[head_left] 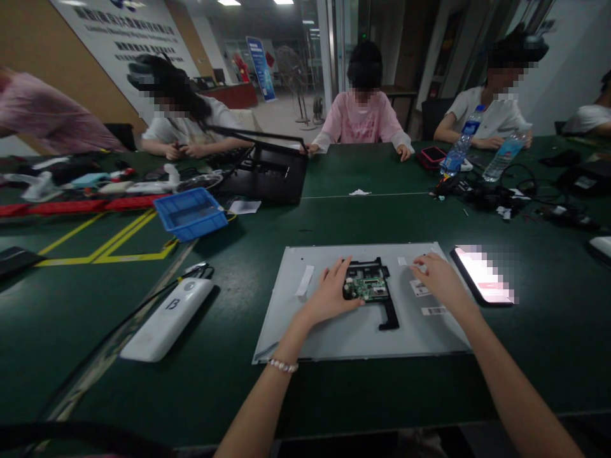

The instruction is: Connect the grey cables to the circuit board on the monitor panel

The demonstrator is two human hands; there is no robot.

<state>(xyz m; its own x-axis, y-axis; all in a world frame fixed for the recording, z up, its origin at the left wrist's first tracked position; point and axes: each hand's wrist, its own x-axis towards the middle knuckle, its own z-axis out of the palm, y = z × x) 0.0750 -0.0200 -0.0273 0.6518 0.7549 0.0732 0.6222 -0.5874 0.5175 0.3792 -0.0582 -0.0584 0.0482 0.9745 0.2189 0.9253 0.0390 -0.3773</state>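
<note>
Green circuit board (367,289) with black bracket (391,313), on a pale panel (324,340), between two bare hands. Left hand (328,294): thumb and fingers spread apart, resting over the board's left end, thumb by its near edge. Right hand (438,277): thumb and forefinger drawn together above the panel near a printed label (420,289); whether anything is pinched between them cannot be told. Critical relation: the board lies immediately right of the left fingers and, across a gap, left of the right fingertips, so the left hand is nearer; its visible long axis runs roughly parallel to the panel's far edge, while one bracket leg points toward the near edge. A white strip (305,280) lies toward the panel's left edge. Beneath, a dark green table (191,397): a phone (480,273) lies beside the panel's right edge, a white power bank (167,324) well off its left edge, a blue bin (200,229) beyond its far left corner. At the table's far edge sit a person in pink (361,121) and others; behind, a standing fan (292,70) and a blue banner (261,69)
</note>
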